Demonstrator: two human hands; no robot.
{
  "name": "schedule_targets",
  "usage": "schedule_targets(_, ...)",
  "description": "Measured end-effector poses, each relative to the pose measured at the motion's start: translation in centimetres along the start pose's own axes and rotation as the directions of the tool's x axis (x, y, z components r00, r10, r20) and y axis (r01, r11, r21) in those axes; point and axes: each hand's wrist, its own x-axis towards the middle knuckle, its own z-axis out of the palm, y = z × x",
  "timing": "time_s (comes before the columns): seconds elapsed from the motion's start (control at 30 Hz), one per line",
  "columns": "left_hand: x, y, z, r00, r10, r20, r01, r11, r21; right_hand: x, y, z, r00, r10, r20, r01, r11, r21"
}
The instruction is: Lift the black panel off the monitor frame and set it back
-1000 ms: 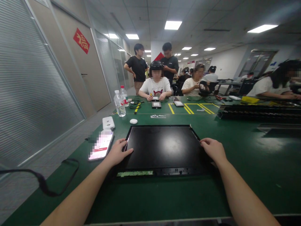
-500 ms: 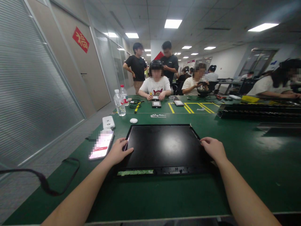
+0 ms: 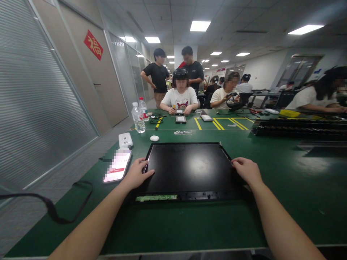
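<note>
A flat black display panel [image 3: 188,168] lies on the green table [image 3: 284,187] in front of me, with a green circuit strip along its near edge. My left hand [image 3: 137,173] grips the panel's left edge, thumb on top and fingers curled round the side. My right hand [image 3: 246,170] grips the right edge, fingers curled over the rim.
A phone [image 3: 117,167], a white box [image 3: 125,139] and a small white puck [image 3: 154,138] lie left of the panel. Two water bottles [image 3: 137,118] stand further back. A black cable [image 3: 51,209] hangs off the left edge. Several people sit and stand at the far end. Black trays [image 3: 298,128] are stacked right.
</note>
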Motion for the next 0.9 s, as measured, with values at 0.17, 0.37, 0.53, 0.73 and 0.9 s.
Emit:
schedule_targets(0.17, 0.0, 0.1, 0.2, 1.000, 0.008, 0.017, -0.010, 0.998, 0.065, 0.1, 0.1, 0.1, 1.000, 0.000, -0.006, 0.000, 1.000, -0.003)
schedule_targets(0.37, 0.1, 0.0, 0.7, 0.999, 0.049, 0.002, -0.049, 0.990, 0.132, 0.1, 0.3, 0.3, 1.000, -0.015, -0.001, 0.015, 1.000, -0.023)
schedule_targets(0.53, -0.1, 0.3, 0.5, 0.998, 0.065, 0.018, -0.067, 0.981, 0.181, -0.5, -0.9, 0.0, 0.997, -0.060, 0.042, 0.065, 0.988, -0.139)
schedule_targets(0.73, -0.1, 0.5, 0.1, 0.996, 0.067, 0.067, -0.079, 0.979, 0.186, -1.6, -0.6, -0.7, 0.975, -0.134, 0.178, 0.168, 0.967, -0.191)
schedule_targets(0.9, -0.2, 0.3, 0.3, 0.996, 0.072, 0.050, -0.081, 0.974, 0.211, -3.5, 1.6, 0.1, 0.933, -0.327, 0.150, 0.339, 0.939, -0.060)
